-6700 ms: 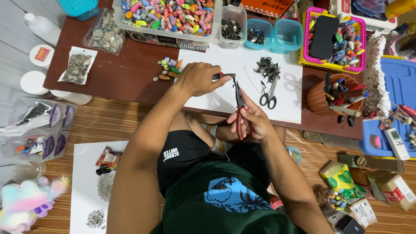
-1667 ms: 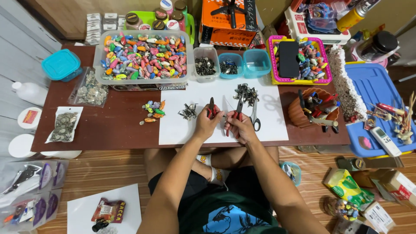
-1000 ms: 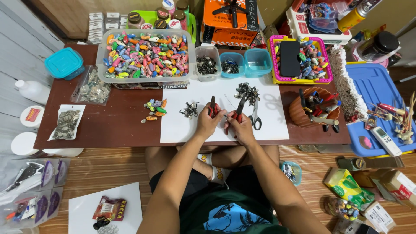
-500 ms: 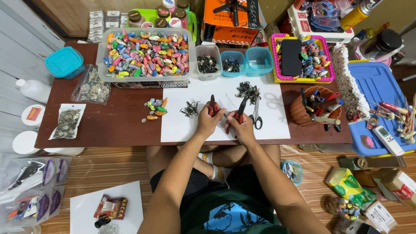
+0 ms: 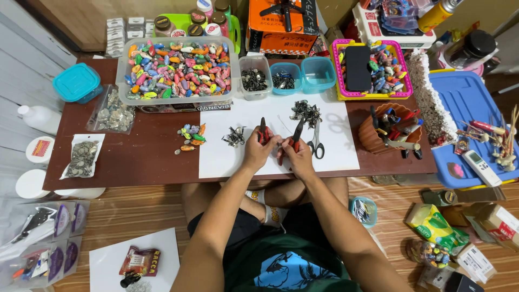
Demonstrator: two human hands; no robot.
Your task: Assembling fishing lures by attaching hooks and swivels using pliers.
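Note:
My left hand (image 5: 257, 151) grips a pair of red-handled pliers (image 5: 263, 130) that point away from me. A second pair of red-handled pliers (image 5: 296, 134) is held in my right hand (image 5: 296, 157), angled up and right. Both hands rest close together over a white paper sheet (image 5: 227, 157) on the low brown table (image 5: 140, 162). What lies between the plier tips is too small to tell. A small pile of dark metal hooks (image 5: 234, 136) sits just left of my left hand. Scissors (image 5: 316, 141) lie just right of my right hand.
A clear tray of colourful lures (image 5: 177, 67) stands at the back, with small tubs of metal parts (image 5: 255, 79) beside it. A few loose lures (image 5: 191, 137) lie on the table. A brown tool basket (image 5: 386, 130) stands at the right. Bags and boxes cover the floor.
Both hands stay over the paper with the pliers. The view has shifted slightly. 6.7 s ago my arms were stretched further left across the table.

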